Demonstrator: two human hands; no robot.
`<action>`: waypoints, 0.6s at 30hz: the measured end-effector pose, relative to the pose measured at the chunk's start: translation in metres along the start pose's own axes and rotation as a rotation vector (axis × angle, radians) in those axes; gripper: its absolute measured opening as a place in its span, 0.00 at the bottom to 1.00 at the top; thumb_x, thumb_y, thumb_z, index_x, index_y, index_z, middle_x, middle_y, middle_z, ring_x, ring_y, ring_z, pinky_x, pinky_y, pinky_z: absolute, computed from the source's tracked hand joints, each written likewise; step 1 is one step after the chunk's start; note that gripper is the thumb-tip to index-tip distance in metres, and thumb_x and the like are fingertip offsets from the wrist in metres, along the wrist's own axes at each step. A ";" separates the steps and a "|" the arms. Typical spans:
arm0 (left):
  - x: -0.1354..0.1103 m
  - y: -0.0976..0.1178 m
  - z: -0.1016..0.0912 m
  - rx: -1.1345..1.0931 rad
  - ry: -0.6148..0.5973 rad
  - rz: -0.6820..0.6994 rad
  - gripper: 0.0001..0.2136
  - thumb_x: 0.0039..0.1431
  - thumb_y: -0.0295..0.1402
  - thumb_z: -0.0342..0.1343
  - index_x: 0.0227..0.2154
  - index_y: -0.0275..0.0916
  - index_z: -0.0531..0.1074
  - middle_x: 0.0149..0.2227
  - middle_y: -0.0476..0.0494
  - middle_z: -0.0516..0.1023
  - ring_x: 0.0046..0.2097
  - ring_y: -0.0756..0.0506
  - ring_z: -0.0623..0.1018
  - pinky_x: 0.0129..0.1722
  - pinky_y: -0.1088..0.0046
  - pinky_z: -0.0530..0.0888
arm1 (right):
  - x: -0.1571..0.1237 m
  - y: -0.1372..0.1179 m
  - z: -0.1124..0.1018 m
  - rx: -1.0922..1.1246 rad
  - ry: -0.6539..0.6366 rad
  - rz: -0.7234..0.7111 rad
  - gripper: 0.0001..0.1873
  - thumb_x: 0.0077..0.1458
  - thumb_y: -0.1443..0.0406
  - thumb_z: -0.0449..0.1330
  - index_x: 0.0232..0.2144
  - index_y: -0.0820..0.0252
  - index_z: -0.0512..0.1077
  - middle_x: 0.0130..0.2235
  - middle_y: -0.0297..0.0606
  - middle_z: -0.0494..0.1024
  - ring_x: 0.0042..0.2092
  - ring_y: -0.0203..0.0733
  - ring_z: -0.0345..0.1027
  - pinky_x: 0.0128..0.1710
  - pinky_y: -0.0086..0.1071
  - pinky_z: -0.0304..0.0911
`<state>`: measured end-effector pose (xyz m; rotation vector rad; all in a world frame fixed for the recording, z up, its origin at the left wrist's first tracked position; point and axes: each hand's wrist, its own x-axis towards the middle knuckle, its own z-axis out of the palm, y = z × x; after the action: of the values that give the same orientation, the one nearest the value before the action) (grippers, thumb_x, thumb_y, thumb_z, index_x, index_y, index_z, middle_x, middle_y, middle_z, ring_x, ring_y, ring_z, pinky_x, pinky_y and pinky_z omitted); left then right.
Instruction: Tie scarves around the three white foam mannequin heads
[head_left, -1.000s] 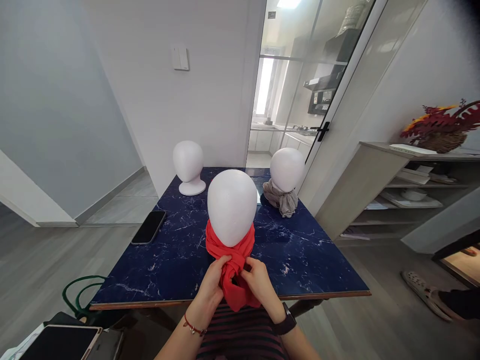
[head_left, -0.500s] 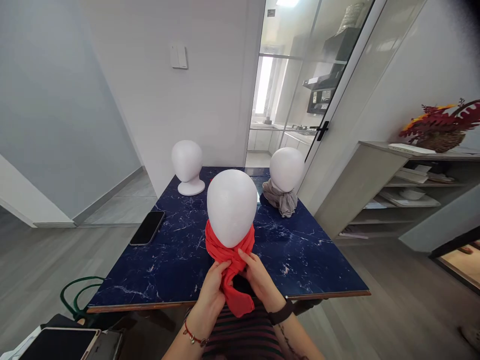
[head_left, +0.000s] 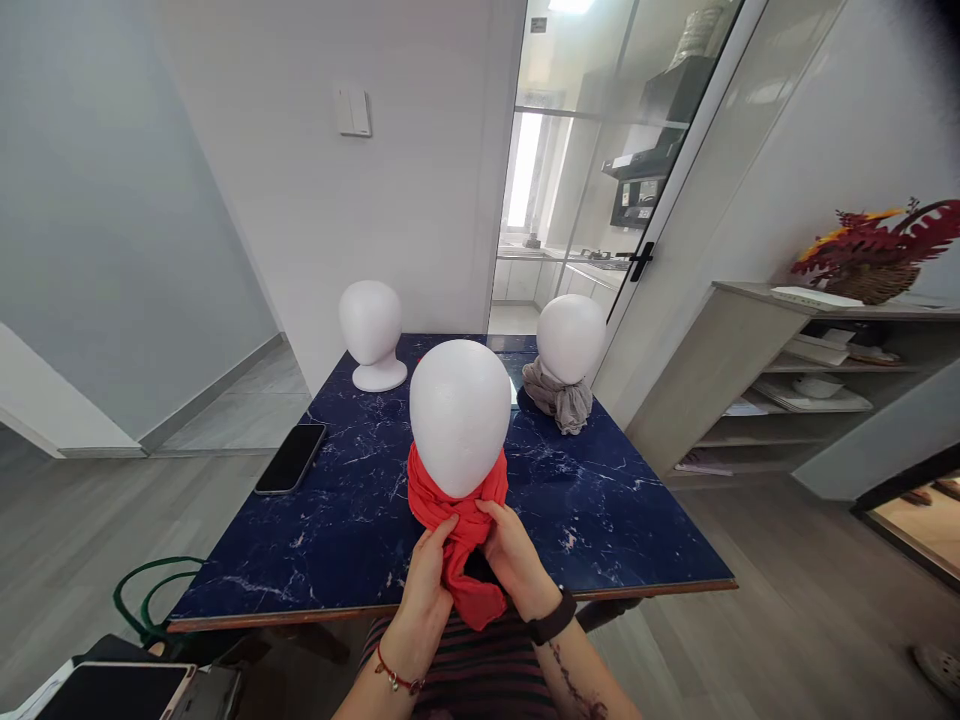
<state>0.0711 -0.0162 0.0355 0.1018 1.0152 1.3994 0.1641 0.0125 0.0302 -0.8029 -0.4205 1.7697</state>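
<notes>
Behind the red scarf (head_left: 468, 530), bare white head (head_left: 371, 322), gray-scarfed head (head_left: 570, 336), phone (head_left: 291, 460) at left

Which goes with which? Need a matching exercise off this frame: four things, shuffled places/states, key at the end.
Things:
1. red scarf
2. grey cloth
3. phone
4. bare-necked white head

Places/states:
A. lying flat, dark screen up
B. at the far left corner of the table
C. held by the left hand and the right hand
D. around the neck of the far right white head

Pairs: 1-C, 2-D, 3-A, 4-B
</notes>
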 end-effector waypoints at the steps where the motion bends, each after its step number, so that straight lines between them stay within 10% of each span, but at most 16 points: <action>1: 0.000 0.000 -0.001 0.006 0.004 0.009 0.05 0.51 0.20 0.57 0.31 0.34 0.73 0.32 0.42 0.81 0.31 0.49 0.79 0.33 0.75 0.76 | 0.000 -0.002 -0.002 0.029 -0.027 0.071 0.08 0.42 0.66 0.64 0.30 0.59 0.75 0.33 0.35 0.79 0.33 0.38 0.71 0.38 0.32 0.65; 7: -0.005 0.003 0.000 0.050 -0.006 0.000 0.05 0.50 0.24 0.60 0.27 0.37 0.70 0.21 0.50 0.75 0.21 0.52 0.74 0.20 0.79 0.69 | -0.001 -0.012 -0.010 0.115 -0.152 0.292 0.12 0.51 0.61 0.60 0.38 0.60 0.74 0.38 0.36 0.80 0.37 0.40 0.72 0.38 0.34 0.64; 18: -0.007 0.005 -0.001 0.072 -0.024 0.015 0.05 0.47 0.24 0.60 0.26 0.36 0.68 0.17 0.55 0.69 0.14 0.56 0.62 0.14 0.80 0.57 | -0.004 -0.014 -0.017 -0.066 -0.045 0.163 0.12 0.48 0.62 0.64 0.36 0.61 0.74 0.37 0.38 0.80 0.36 0.40 0.72 0.36 0.32 0.65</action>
<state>0.0677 -0.0214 0.0416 0.1794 1.0473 1.3725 0.1863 0.0114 0.0283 -0.8654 -0.4556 1.9369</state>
